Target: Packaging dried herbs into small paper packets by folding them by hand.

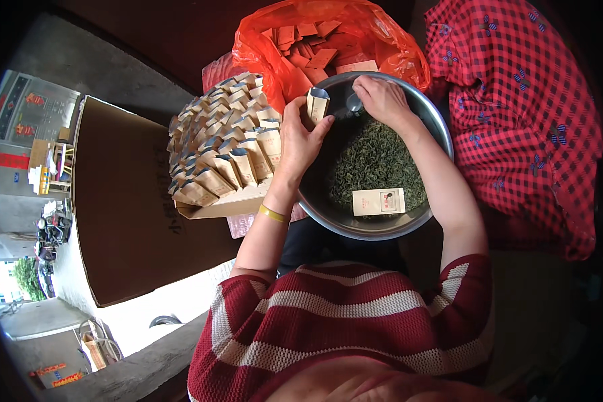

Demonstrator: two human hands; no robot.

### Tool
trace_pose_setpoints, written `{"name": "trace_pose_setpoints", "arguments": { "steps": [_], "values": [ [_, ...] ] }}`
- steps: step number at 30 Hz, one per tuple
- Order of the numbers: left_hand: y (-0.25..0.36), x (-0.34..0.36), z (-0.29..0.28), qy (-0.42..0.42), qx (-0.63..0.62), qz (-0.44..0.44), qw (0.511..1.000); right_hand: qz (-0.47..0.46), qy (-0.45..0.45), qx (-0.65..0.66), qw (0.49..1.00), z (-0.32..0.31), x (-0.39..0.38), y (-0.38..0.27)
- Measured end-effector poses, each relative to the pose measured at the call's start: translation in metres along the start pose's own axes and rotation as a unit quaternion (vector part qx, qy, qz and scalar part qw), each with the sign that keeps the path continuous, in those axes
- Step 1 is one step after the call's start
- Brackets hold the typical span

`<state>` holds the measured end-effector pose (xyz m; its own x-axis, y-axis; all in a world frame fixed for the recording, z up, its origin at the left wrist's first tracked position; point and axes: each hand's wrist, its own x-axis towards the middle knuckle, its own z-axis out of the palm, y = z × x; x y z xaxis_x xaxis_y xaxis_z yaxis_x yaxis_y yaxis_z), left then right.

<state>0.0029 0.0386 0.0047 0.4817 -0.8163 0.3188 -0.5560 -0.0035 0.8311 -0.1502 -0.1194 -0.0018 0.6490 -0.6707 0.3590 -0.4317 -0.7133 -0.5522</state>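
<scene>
My left hand (299, 139) is closed around a small kraft paper pouch (317, 106), upright with its dark-lined mouth open, at the left rim of a metal basin (375, 234). Over the basin's far side, the fingers of my right hand (384, 100) grip a small metal scoop (354, 102); its bowl is beside the pouch. I cannot tell how much the scoop carries. Dried green tea leaves (375, 157) cover much of the basin's bottom. A flat paper packet (367, 202) with a printed label lies on the leaves at the near side.
Left of the basin, many upright kraft pouches (224, 144) crowd a shallow carton (231, 202). A big cardboard box (147, 208) stands farther left. Behind the basin sits a red plastic bag (261, 50) with small orange-red packets (308, 50). Red-and-black checked cloth (509, 120) drapes on the right.
</scene>
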Motion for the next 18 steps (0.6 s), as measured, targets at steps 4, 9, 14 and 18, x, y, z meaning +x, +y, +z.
{"name": "trace_pose_setpoints", "arguments": {
  "steps": [4,9,14,18],
  "values": [
    [-0.005,0.001,0.002,-0.003,0.002,0.003,1.0,0.014,-0.103,0.003,0.995,0.013,-0.006,0.003],
    [-0.004,0.001,0.001,-0.003,0.023,0.013,1.0,0.079,-0.094,0.042,0.992,0.008,-0.002,0.0],
    [-0.001,-0.002,0.0,-0.004,0.067,0.044,0.997,0.09,-0.055,0.265,0.958,-0.016,0.013,0.016],
    [-0.003,-0.002,0.001,-0.029,0.087,0.063,0.994,0.112,0.043,0.341,0.932,-0.032,0.014,0.006]
  ]
}}
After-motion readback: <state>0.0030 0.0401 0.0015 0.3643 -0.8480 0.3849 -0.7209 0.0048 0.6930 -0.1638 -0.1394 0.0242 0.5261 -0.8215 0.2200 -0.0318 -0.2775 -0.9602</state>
